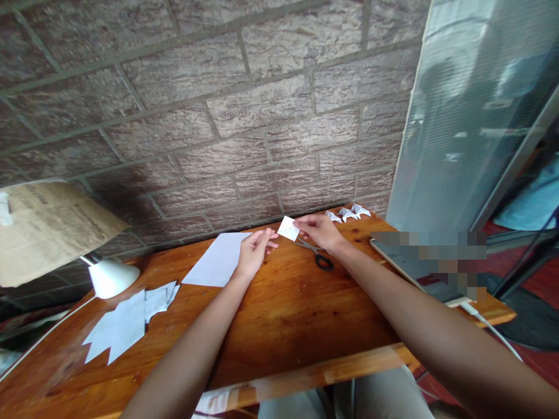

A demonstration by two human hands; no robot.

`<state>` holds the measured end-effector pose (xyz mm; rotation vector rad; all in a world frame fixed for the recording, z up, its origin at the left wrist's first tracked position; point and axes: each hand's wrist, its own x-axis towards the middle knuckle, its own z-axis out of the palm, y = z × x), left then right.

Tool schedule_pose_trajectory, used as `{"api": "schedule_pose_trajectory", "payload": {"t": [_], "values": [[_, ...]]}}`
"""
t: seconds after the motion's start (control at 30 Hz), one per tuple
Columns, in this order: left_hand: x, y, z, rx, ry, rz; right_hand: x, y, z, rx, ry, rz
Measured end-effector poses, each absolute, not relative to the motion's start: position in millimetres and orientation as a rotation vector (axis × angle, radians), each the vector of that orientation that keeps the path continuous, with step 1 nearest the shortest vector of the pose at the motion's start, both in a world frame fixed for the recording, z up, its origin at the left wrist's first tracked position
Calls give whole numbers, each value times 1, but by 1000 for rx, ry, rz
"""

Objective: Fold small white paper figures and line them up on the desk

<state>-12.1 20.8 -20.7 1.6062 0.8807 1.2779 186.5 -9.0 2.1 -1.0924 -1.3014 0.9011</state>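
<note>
A small folded white paper square hangs just above the wooden table, pinched at its right corner by my right hand. My left hand sits just left of the paper with its fingers loosely curled, fingertips close to the paper's left edge but apart from it. Black-handled scissors lie on the table under my right hand. A white paper sheet lies flat left of my left hand.
Three small folded paper pieces rest at the table's back edge by the brick wall. Cut paper scraps and a white desk lamp are at the left. A tablet with a cable lies at the right.
</note>
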Motion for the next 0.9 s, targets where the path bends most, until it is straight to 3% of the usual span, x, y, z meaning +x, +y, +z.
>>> {"api": "schedule_pose_trajectory", "payload": {"t": [0.3, 0.9], "values": [[-8, 11, -15, 1428, 903, 1234, 183, -9, -2, -1141, -1394, 721], [-22, 13, -7, 1517, 979, 780, 178, -16, 2, -1105, -1590, 555]]}}
